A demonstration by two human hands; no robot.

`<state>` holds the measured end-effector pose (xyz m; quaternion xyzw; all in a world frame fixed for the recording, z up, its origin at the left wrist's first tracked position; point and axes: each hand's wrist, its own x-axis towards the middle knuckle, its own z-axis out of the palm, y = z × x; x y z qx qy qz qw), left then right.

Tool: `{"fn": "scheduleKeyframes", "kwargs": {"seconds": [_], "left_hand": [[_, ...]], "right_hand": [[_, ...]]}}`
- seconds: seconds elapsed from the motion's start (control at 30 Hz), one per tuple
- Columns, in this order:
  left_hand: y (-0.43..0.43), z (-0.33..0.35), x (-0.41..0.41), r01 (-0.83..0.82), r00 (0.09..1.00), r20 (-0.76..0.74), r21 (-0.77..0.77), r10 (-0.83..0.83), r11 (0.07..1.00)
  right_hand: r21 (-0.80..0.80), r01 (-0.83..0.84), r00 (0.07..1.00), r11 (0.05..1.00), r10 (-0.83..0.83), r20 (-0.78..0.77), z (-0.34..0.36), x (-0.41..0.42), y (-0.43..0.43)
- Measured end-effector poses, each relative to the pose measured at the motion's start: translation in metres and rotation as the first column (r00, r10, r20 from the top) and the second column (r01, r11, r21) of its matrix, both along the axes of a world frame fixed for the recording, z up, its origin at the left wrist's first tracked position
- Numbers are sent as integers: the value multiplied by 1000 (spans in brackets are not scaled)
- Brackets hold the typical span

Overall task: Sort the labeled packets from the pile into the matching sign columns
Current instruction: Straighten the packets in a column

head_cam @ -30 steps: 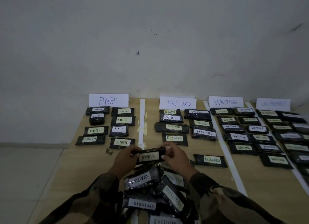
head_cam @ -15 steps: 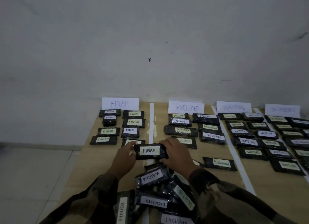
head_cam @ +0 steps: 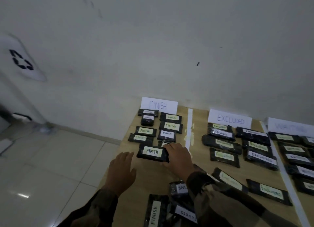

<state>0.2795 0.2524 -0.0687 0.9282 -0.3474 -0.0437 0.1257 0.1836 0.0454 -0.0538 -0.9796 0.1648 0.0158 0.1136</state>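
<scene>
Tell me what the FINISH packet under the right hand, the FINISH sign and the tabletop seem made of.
FINISH packet: likely black plastic film, faintly glossy and creased, with a paper label. FINISH sign: white paper or card, matte, hand-lettered. Tabletop: light wood or wood-look laminate, with faint grain.

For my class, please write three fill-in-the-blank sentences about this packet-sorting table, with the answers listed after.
The right hand grips a packet labeled ____.
The left hand holds ____.
The sign just right of the FINISH sign reads ____.
Answers: FINISH; nothing; EXCLUDED.
</scene>
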Motion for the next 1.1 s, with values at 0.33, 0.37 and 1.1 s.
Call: {"fn": "scheduleKeyframes", "kwargs": {"seconds": [0.33,0.37,1.1], "left_hand": [[38,-21,21,-18,1000,-24,63,19,998],[38,-22,22,-27,999,-38,60,29,998],[20,-31,6,46,993,-114,49,-40,998]], "right_hand": [[-25,-59,997,998,57,-60,-24,58,31],[-42,-61,996,997,58,-64,-25,62,33],[-4,-112,990,994,111,-88,-21,45,29]]}}
